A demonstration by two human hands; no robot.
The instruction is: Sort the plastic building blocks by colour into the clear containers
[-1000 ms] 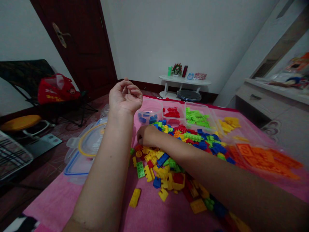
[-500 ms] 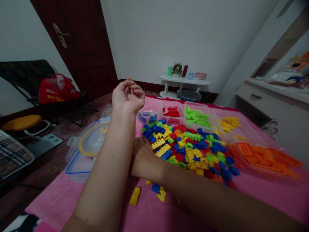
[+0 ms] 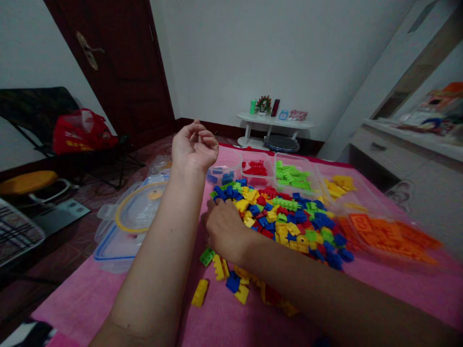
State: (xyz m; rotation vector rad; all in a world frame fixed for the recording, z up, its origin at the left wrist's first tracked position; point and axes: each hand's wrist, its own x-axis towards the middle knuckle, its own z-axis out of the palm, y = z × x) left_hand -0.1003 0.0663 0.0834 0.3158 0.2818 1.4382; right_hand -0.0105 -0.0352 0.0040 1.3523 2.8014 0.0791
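A heap of small plastic toy bricks (image 3: pixel 289 221) in blue, yellow, red and green lies on a pink cloth (image 3: pixel 108 289). My right hand (image 3: pixel 224 229) rests on the heap's left edge, back up. Its fingers are bent down among the blue and yellow bricks, and what they grip is hidden. My left hand (image 3: pixel 193 144) is raised above the cloth with the wrist bent. Those fingers are curled loosely inward, and I cannot see whether anything lies inside them. A few loose bricks, one of them yellow (image 3: pixel 200 292), lie near my right forearm.
Clear tubs stand behind the heap, sorted by colour: blue (image 3: pixel 221 172), red (image 3: pixel 256 168), green (image 3: pixel 293 176), yellow (image 3: pixel 340 185) and orange (image 3: pixel 390 233). Clear lids (image 3: pixel 133 217) lie at the cloth's left edge. Beyond are a dark door, a chair with a red bag, and a small white table.
My right hand has slid right and slightly up against the heap's left edge, uncovering loose bricks under the forearm. My raised left hand has barely moved.
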